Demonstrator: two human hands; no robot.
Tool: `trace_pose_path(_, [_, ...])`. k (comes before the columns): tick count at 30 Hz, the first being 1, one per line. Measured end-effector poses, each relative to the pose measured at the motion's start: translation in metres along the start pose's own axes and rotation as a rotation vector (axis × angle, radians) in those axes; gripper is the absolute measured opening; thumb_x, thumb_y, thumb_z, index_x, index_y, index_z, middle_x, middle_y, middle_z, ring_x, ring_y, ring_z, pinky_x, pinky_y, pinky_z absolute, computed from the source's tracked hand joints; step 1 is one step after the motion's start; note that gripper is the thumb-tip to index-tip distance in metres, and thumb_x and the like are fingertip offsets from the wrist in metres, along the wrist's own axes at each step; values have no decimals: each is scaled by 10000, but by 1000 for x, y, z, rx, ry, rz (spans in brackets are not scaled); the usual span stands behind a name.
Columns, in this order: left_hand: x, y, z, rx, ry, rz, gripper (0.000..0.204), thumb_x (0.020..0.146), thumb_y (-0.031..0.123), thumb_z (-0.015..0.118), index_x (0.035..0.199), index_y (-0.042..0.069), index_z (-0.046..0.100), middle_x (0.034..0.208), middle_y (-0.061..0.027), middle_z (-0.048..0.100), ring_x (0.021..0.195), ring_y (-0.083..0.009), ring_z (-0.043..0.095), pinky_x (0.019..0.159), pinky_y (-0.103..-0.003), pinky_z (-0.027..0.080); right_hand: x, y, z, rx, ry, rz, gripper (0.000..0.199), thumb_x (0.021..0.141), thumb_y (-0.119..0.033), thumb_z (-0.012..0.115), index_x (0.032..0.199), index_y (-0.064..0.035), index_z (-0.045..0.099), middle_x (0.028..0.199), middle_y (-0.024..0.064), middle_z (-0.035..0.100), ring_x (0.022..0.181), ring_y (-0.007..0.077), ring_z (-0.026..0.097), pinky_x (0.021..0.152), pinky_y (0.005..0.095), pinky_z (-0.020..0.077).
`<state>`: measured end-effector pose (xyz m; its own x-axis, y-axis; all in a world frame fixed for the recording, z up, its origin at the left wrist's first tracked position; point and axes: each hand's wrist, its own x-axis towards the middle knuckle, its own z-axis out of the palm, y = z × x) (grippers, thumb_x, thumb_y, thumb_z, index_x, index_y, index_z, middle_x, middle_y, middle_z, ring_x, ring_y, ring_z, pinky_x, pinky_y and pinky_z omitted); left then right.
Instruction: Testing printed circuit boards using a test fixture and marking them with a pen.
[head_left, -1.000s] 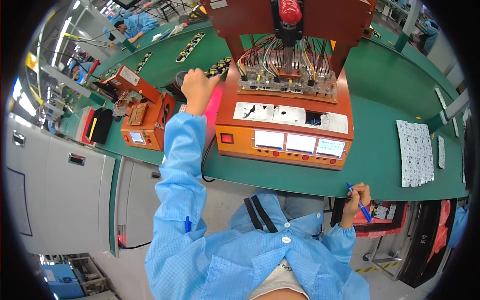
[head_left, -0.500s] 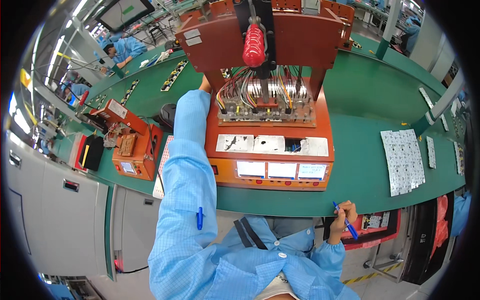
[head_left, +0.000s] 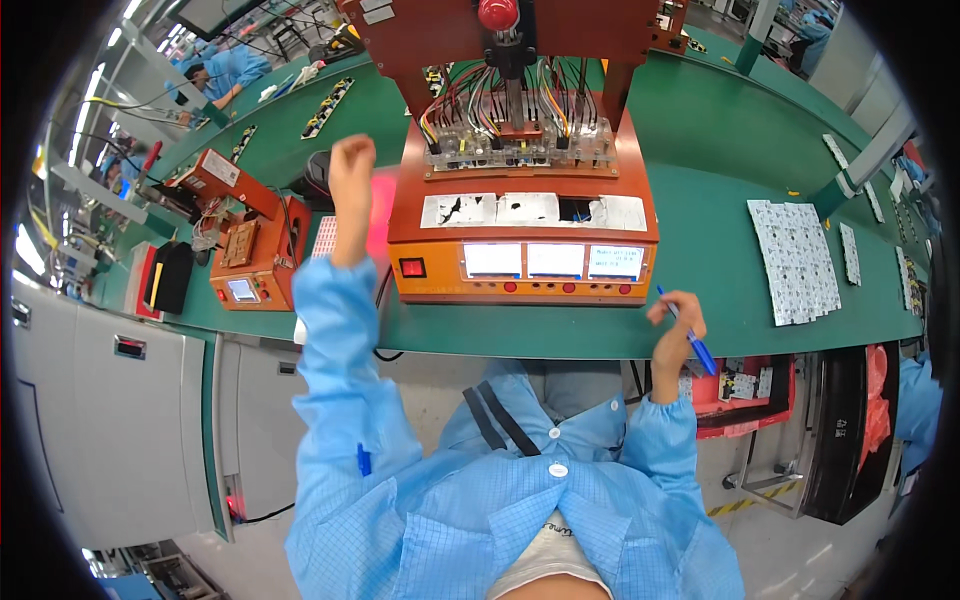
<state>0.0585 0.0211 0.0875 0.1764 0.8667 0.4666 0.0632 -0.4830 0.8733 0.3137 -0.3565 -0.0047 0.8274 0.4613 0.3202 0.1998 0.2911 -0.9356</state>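
My left hand (head_left: pixel 352 158) is raised to the left of the orange test machine (head_left: pixel 530 265), apart from it. Its fingers look curled but are smeared by motion, and I see nothing in them. At the green bench's front edge, my right hand (head_left: pixel 682 318) grips a blue pen (head_left: pixel 704 356), which slants across the fingers. A clear fixture plate (head_left: pixel 520 150) with bundled coloured wires sits on the machine under a red-knobbed press. Three lit screens (head_left: pixel 527 262) line the machine's front, beside a red rocker switch (head_left: pixel 412 268).
A smaller orange tester (head_left: pixel 250 265) stands to the left, near a black pouch (head_left: pixel 175 278). A white circuit-board panel (head_left: pixel 795 262) lies at right beside narrow board strips (head_left: pixel 850 254). Below the bench edge is a red-lined bin (head_left: pixel 745 420) holding boards. Other people (head_left: pixel 235 70) sit farther off.
My left hand has come back from behind the machine's left side into the open space beside it. My right hand, still with the pen, appears higher against the bench edge. The whole view has shifted.
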Motion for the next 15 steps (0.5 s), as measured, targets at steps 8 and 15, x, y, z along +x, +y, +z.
trace_pose_path(8, [-161,19,17,582,-46,495,270,828,-16,519,1082,9,605,1157,-145,616,1151,-330,538,1055,-445,340,41,-22,59,-557,-109,-444,204,933,-118,504,1013,-35,672,1069,109,677,1080,269,589,956,365,430])
trace_pose_path(15, [-164,14,30,600,37,450,303,799,-4,548,1099,-3,592,1174,-135,598,1173,-319,519,1079,-475,315,39,-9,60,-543,-81,-529,197,942,-127,490,1023,-27,639,1097,101,675,1090,254,581,964,355,429])
